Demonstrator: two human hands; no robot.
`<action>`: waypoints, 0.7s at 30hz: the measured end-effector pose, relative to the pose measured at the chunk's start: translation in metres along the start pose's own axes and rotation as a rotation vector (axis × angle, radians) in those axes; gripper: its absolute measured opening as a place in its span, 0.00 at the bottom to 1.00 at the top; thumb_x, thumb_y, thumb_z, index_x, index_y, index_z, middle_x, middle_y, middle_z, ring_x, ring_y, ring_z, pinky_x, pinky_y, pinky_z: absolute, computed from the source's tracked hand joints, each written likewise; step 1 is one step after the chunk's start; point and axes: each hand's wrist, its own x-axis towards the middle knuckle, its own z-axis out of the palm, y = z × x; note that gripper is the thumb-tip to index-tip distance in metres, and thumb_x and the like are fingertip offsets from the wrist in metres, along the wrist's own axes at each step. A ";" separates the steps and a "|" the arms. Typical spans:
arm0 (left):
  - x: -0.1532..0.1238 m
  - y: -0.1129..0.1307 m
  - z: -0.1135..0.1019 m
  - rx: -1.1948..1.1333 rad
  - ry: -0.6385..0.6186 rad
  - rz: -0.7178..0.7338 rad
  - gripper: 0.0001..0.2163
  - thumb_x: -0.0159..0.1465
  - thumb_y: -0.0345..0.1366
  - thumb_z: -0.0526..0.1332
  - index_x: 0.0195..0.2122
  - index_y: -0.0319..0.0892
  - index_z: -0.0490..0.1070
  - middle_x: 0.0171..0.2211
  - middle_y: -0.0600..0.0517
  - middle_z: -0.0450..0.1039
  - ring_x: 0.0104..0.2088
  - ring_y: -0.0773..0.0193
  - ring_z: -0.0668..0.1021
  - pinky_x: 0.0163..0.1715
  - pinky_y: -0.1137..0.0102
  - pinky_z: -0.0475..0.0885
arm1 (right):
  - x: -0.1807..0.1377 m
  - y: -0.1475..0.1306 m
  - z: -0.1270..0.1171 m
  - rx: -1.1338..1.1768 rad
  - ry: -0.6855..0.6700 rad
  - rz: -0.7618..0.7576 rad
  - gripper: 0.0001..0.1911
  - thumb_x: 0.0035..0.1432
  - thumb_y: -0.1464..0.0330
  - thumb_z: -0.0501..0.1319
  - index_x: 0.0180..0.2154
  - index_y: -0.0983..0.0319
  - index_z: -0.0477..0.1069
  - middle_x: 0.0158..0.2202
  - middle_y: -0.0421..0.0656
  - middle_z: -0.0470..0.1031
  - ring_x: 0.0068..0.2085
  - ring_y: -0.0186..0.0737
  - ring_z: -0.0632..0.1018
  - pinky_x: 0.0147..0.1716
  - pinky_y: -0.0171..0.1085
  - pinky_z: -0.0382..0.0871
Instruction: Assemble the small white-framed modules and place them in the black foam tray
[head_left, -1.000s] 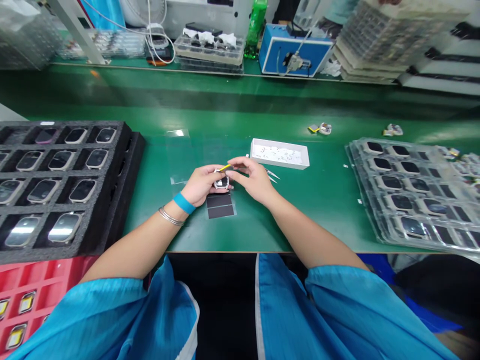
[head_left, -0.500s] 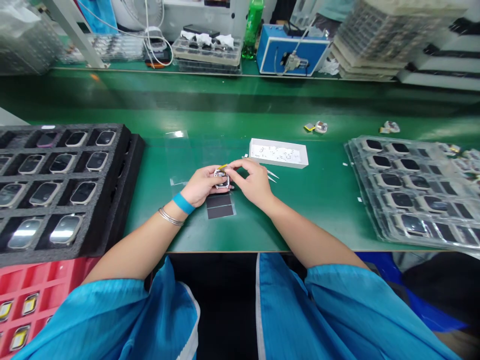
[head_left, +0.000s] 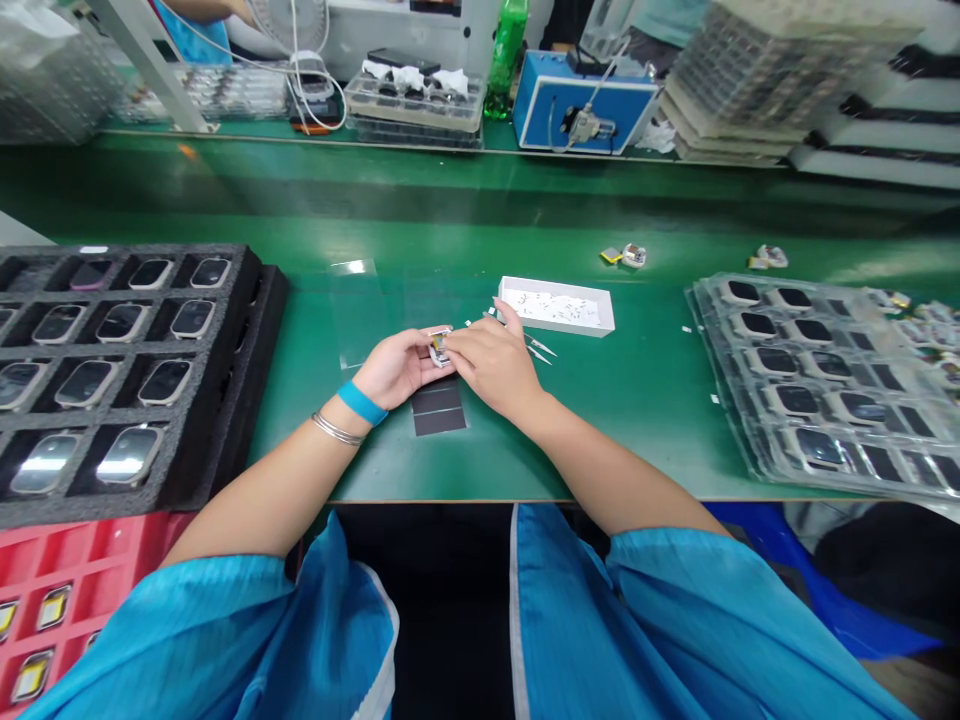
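Observation:
In the head view, my left hand [head_left: 401, 368] is closed around a small open watch case [head_left: 440, 349], with silvery and yellow parts showing inside. My right hand [head_left: 493, 362] presses its fingertips onto the right side of that case, its thumb lifted away. Part of the case is hidden by my fingers. Tweezers [head_left: 538, 349] lie on the bench, partly covered by my right hand. Just below the case, dark rectangular film pieces [head_left: 439, 410] rest on the green bench.
A white box [head_left: 559, 305] of tiny parts stands behind my right hand. At left is a black foam tray [head_left: 172, 440] of watches above a red tray [head_left: 97, 570]. Clear trays [head_left: 739, 430] of watches lie at right. A blue box [head_left: 585, 100] and green bottle [head_left: 506, 60] stand on the shelf.
My right hand has turned over the case, its fingers now flatter and its thumb raised. The yellow part that stuck up from the case now lies within it. The case is tilted differently.

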 end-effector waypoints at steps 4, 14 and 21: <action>0.002 0.000 -0.004 0.026 -0.020 0.051 0.09 0.60 0.26 0.61 0.42 0.34 0.76 0.34 0.47 0.78 0.33 0.67 0.80 0.42 0.67 0.78 | 0.000 0.003 -0.001 0.036 -0.046 -0.009 0.08 0.62 0.69 0.60 0.34 0.52 0.78 0.43 0.38 0.79 0.43 0.44 0.74 0.67 0.62 0.43; 0.000 -0.002 -0.007 0.188 -0.181 0.175 0.17 0.53 0.28 0.71 0.45 0.37 0.76 0.39 0.46 0.80 0.36 0.64 0.81 0.39 0.69 0.79 | 0.000 0.016 0.001 0.674 -0.118 0.371 0.26 0.50 0.66 0.69 0.51 0.55 0.68 0.53 0.46 0.72 0.51 0.43 0.76 0.48 0.44 0.76; 0.000 -0.005 -0.008 0.260 -0.177 0.222 0.20 0.50 0.34 0.74 0.44 0.38 0.76 0.38 0.46 0.80 0.37 0.61 0.82 0.40 0.68 0.79 | -0.003 0.008 0.007 0.882 -0.144 0.459 0.29 0.49 0.63 0.70 0.53 0.57 0.67 0.50 0.46 0.77 0.49 0.44 0.80 0.50 0.45 0.77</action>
